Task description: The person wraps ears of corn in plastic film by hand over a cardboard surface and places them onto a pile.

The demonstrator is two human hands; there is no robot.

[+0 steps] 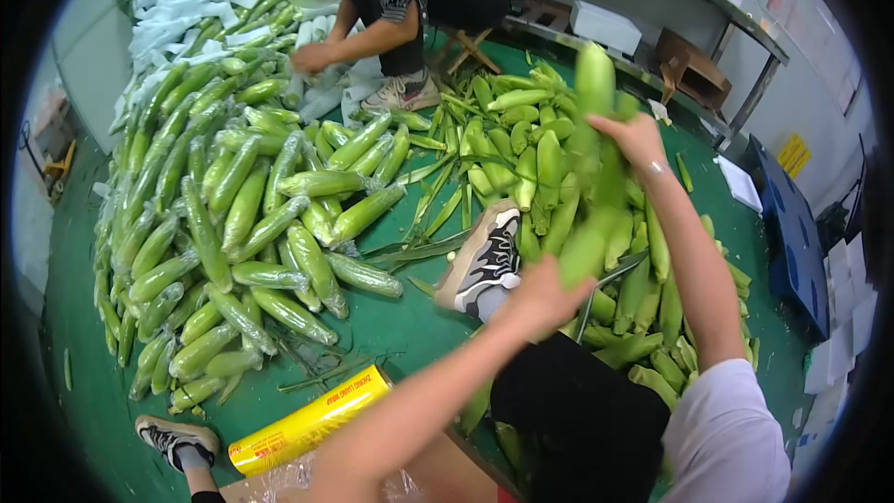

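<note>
My right hand (635,142) is raised over the heap on the right, its fingers closed around an ear of corn (594,84) in green husk. That ear points upward and is blurred by motion. Lower down, my left hand (545,296) is closed on the lower part of another blurred green ear of corn (589,247). Beneath both hands lies a pile of unwrapped corn (549,163) in husks. A thin dark strip (626,265) shows beside my left hand; I cannot tell what it is.
Film-wrapped corn (247,196) is heaped on the left. A yellow cling film roll (312,419) lies near my legs on a cardboard box (447,470). Another person's hand (312,58) is at the far pile. A blue platform (792,233) stands at right.
</note>
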